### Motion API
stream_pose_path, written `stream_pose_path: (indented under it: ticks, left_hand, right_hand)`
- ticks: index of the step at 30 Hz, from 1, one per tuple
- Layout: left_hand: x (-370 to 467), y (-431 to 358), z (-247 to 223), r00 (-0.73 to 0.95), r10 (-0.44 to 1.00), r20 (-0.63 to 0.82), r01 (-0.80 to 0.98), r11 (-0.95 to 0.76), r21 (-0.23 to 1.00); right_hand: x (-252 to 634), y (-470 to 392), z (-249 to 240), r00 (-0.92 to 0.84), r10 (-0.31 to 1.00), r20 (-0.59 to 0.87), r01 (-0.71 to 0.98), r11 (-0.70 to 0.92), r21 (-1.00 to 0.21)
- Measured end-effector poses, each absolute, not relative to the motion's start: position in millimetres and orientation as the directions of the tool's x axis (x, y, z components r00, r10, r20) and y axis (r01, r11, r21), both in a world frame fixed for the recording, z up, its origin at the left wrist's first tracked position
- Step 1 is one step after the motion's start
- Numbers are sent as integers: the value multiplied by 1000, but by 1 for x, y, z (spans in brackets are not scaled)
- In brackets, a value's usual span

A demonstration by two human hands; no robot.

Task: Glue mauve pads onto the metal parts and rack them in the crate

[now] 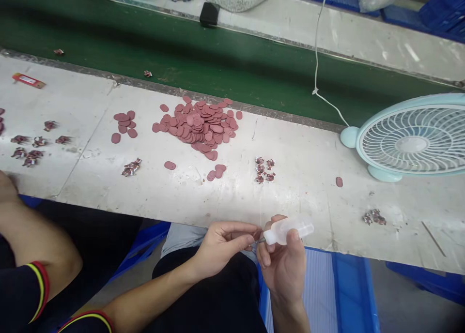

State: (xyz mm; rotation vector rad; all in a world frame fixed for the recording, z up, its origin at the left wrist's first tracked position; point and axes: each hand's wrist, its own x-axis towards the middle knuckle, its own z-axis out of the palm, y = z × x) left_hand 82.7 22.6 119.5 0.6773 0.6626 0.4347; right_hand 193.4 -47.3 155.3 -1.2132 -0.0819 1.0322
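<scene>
One translucent bottle point(290, 229) was located at the near edge of the white surface point(308, 158), held in the right hand point(281, 265). Beyond it stood one group of about six small brown pieces point(260, 169). One large pile of reddish discs point(198, 125) overlapped too heavily to count. To its left lay a group of about seven discs point(122, 129); nearer were three discs point(218, 174) together and one single disc point(169, 165). One separate disc point(339, 181) lay below one pale blue fan point(410, 142).

The right hand was raised, palm turned up, its fingers and thumb pinching the bottle, which was tilted with its nozzle pointing left. The left hand point(220, 248) reached in from the left, forearm slanted, wrist bent slightly, thumb and forefinger brought close together at the nozzle tip. Whether they pinched anything could not be determined.
</scene>
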Motion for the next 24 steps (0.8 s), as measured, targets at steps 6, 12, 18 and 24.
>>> stream_pose_path:
  ticks: [6,12,18,24]
  left_hand:
    - [83,28,113,805,488,-338,-236,785,572]
    - [80,31,118,785,417,-458,-190,866,462]
    - [80,26,118,804,392,-448,-217,894,392]
    - [80,26,119,800,404,-444,-216,884,414]
  right_hand:
    - [199,-47,160,495,745,-447,-603,-76,-794]
    - [201,-52,163,761,633,-143,-235,64,-970]
    - [193,-57,155,813,575,98,101,28,-995]
    - [192,-57,152,819,562,120,155,-15,-988]
